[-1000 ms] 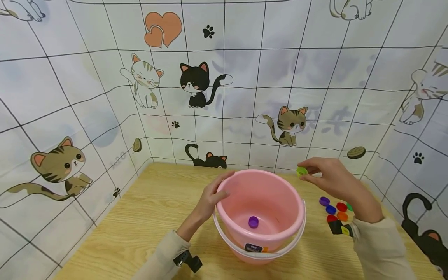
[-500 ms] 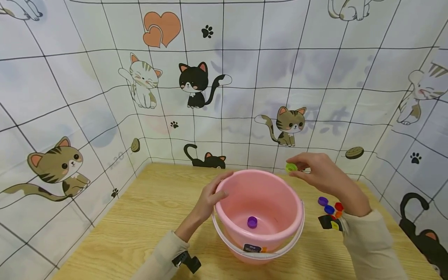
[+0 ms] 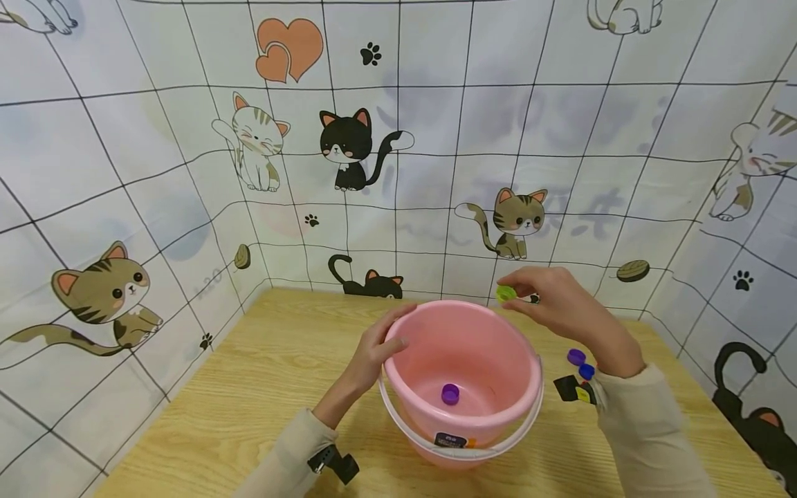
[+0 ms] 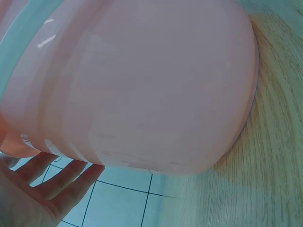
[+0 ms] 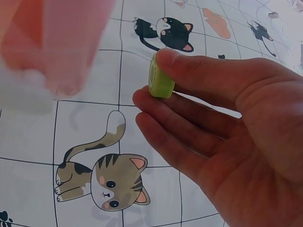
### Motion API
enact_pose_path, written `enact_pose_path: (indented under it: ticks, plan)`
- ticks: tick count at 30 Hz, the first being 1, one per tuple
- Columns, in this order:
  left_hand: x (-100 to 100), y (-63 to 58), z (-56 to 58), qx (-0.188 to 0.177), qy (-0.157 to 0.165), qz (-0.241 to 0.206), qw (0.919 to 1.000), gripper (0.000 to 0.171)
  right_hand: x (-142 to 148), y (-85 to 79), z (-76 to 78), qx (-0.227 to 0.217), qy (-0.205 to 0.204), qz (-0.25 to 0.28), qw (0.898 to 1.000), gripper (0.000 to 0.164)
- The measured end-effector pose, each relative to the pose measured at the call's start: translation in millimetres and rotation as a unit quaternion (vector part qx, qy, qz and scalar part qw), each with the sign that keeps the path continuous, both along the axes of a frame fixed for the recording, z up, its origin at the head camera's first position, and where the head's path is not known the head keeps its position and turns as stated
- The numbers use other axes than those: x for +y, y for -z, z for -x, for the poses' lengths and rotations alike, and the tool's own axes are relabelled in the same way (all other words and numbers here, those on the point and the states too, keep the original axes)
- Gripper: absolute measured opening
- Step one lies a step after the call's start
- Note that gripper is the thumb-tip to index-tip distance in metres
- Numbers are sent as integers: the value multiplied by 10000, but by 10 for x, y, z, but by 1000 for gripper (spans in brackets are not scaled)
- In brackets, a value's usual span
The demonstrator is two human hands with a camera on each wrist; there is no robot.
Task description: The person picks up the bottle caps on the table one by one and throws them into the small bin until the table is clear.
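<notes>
A pink bucket [image 3: 461,349] stands on the wooden table with its white handle [image 3: 473,453] folded down at the front. My left hand [image 3: 371,353] grips the bucket's left rim, thumb inside; in the left wrist view its fingers [image 4: 71,182] lie along the outer wall. Above and beyond the rim on the right, my right hand [image 3: 554,301] pinches a light green bottle cap [image 3: 506,294] between thumb and fingers. The right wrist view shows that green cap [image 5: 162,78] edge-on at the fingertips. One purple bottle cap [image 3: 450,394] lies on the bucket floor.
To the bucket's right, a purple cap [image 3: 576,357] and a blue cap [image 3: 587,371] lie on the table [image 3: 299,346], with the right forearm over the area beside them. A white sheet [image 3: 429,173] with cat pictures hangs behind and along both sides.
My right hand has carried the green cap leftward and slightly up, toward the bucket's rim. The right forearm now covers the red and orange caps seen before. My left hand stays on the rim.
</notes>
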State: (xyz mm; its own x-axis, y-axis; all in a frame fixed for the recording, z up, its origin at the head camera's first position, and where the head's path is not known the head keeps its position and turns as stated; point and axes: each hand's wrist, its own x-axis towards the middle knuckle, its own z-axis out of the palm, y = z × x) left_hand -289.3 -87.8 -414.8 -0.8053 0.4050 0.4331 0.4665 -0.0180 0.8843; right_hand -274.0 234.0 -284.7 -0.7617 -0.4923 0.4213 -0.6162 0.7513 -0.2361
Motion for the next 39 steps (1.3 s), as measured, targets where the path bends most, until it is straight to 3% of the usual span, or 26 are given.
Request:
enact_pose_path:
  ticks: [39]
  plan:
    - [-2,-16,3,5,-138,155,9998,65,-313,-199,95,121,-230,-163,9995,32]
